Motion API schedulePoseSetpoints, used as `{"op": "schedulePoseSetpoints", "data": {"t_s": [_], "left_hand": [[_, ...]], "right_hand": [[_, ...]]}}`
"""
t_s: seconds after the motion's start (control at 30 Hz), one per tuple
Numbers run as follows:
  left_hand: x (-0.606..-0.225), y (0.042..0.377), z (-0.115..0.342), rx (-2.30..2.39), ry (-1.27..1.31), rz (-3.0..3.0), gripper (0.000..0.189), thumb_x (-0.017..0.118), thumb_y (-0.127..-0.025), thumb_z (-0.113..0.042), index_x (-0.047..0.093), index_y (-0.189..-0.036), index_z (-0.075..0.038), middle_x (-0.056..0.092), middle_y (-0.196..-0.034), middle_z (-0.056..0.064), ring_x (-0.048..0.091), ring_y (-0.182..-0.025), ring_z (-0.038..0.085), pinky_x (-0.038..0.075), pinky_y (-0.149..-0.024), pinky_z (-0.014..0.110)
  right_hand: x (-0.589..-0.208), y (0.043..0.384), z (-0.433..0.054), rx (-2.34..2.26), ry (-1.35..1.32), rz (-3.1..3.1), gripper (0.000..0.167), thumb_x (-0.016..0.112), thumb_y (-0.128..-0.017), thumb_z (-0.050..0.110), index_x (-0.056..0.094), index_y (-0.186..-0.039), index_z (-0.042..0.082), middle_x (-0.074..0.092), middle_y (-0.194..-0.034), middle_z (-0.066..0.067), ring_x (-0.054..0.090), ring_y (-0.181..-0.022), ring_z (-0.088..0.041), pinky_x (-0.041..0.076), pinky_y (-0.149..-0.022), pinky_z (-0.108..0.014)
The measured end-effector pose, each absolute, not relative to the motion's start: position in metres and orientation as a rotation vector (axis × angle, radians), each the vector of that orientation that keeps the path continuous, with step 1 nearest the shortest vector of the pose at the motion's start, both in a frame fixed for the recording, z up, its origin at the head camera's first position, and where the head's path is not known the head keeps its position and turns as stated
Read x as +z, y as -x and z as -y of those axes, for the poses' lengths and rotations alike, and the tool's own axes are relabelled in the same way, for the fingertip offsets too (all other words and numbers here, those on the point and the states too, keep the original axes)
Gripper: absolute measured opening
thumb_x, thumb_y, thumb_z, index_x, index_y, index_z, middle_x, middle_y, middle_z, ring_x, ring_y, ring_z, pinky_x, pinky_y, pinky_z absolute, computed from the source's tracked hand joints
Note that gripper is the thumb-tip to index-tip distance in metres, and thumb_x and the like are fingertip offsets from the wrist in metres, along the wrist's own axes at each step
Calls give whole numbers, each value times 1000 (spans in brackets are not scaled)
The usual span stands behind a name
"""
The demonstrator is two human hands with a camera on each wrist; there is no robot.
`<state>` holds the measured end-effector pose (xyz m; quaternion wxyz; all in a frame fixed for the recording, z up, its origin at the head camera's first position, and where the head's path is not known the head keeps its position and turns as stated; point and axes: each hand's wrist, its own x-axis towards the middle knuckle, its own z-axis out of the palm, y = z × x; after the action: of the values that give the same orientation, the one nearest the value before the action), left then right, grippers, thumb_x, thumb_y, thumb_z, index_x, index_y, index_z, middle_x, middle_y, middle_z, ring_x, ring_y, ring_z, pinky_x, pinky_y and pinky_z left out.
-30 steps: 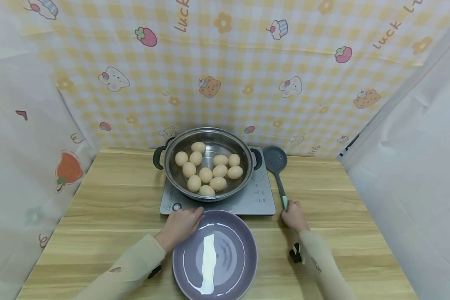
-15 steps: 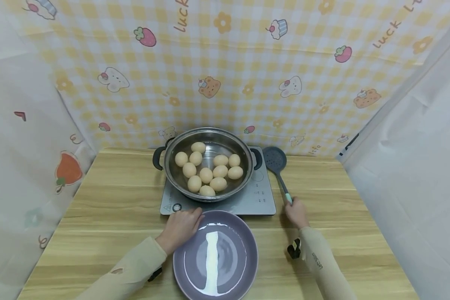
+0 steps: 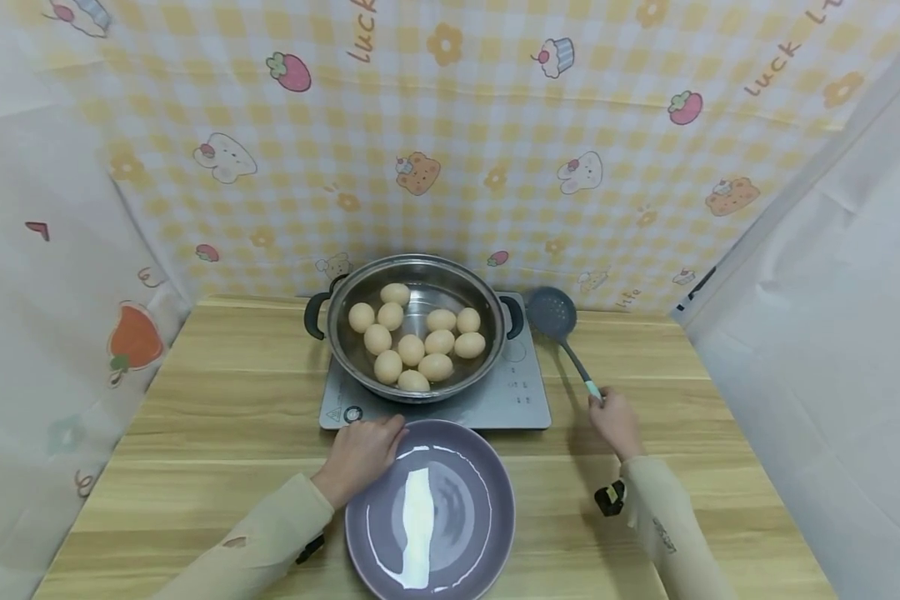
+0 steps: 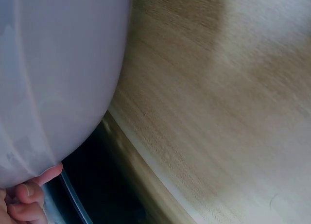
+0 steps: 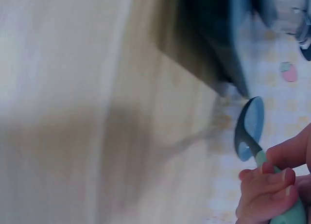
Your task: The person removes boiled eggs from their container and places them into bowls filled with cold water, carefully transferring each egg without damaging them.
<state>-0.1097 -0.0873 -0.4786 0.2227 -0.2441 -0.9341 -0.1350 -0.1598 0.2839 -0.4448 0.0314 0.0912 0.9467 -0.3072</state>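
Observation:
My right hand (image 3: 615,421) grips the mint-green handle of a dark grey slotted skimmer (image 3: 552,312). Its perforated head is off the table, right of the cooker, and a shadow falls below it. In the right wrist view the fingers (image 5: 267,187) wrap round the handle (image 5: 291,214). My left hand (image 3: 362,454) holds the far left rim of a purple plate (image 3: 487,533). Seen from the left wrist, curled fingers (image 4: 30,192) touch the plate's edge (image 4: 63,88); the thumb is hidden there.
Behind the plate a steel pot (image 3: 420,398) with black handles stands on a grey induction cooker (image 3: 528,400). Several brown eggs (image 3: 411,350) lie in it, in what looks like water. A checked cloth (image 3: 457,125) hangs behind the wooden table (image 3: 217,400).
My right hand has raised the skimmer from the table and shifted right and a little away from me. The left hand and the plate have stayed in place.

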Motion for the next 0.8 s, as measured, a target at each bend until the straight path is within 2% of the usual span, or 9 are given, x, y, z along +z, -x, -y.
{"op": "schedulePoseSetpoints", "data": {"t_s": [0.33,0.53,0.8], "left_hand": [[-478,110,89,-390,675,2578,23,64,-82,-20,47,-68,-14,49,-50,-2,47,-38,18,30,-36,29],[-477,110,89,-403,670,2588,23,63,-83,-20,47,-67,-14,49,-50,-2,47,-39,19,30,-36,30],[-478,110,88,-408,684,2573,24,63,-82,-20,46,-66,-14,47,-49,-2,46,-38,18,30,-36,28]], "right_hand": [[-391,144,-293,-894,-161,-2971,39,37,-92,10,43,-118,-19,50,-59,-6,39,-43,-11,33,-40,-26],[-362,135,-288,-779,-81,-3118,37,41,-91,11,48,-114,-17,55,-64,-13,43,-44,-15,34,-41,-30],[-340,130,-274,-671,52,-3249,34,45,-92,12,52,-111,-15,53,-59,-10,40,-41,-15,32,-40,-30]]}}
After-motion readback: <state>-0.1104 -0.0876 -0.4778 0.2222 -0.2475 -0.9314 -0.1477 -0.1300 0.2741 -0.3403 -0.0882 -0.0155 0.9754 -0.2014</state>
